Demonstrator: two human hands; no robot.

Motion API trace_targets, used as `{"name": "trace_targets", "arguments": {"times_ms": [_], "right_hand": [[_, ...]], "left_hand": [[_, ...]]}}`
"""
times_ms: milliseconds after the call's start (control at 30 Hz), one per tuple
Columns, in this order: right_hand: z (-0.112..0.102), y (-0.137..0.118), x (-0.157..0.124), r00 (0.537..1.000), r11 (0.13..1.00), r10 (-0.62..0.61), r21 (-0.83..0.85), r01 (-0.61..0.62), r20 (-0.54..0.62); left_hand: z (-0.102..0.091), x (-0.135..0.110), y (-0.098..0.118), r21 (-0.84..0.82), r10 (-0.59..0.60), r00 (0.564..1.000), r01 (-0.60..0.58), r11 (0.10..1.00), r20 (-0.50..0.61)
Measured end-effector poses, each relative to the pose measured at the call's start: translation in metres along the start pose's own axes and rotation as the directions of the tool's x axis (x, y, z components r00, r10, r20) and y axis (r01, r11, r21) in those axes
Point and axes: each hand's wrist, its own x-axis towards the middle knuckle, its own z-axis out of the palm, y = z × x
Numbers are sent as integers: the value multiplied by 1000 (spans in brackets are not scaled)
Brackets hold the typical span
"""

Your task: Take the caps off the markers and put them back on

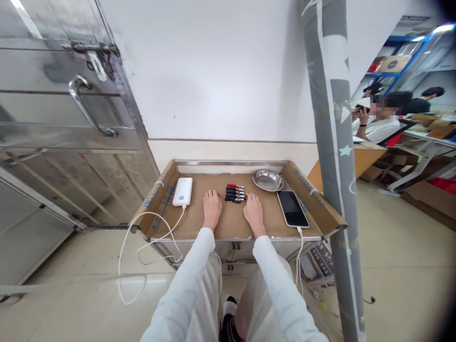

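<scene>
My left hand [212, 210] lies palm down on the brown cardboard surface [230, 228], its fingers stretched forward and holding nothing. Just to its right is a neat stack of several markers [235, 194], laid parallel; the farthest has a red cap and the others look black. On the other side of them my right hand [253, 211] also rests flat, fingertips close to the markers' right ends. Whether those fingertips touch the markers I cannot tell. A round metal dish [268, 180] stands beyond my right hand.
A white power bank [183, 192] with a cable lies at the left. At the right a plugged-in phone [293, 209] sits by the raised cardboard side [315, 202]. A grey wrapped pole [337, 156] rises beyond it. Seated people [383, 123] are in the background.
</scene>
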Motion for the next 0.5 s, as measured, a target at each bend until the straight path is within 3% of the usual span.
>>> {"name": "trace_targets", "arguments": {"times_ms": [300, 367, 500], "right_hand": [[-11, -7, 3, 995, 1000, 4, -21, -6, -96], [-17, -9, 4, 997, 999, -34, -8, 33, -67], [-22, -12, 3, 970, 968, -236, 106, 229, 55]], "left_hand": [[-2, -3, 1, -38, 49, 999, -48, 998, 6], [-5, -3, 3, -94, 142, 988, -136, 986, 59], [-9, -4, 6, -264, 376, 911, -325, 908, 170]]}}
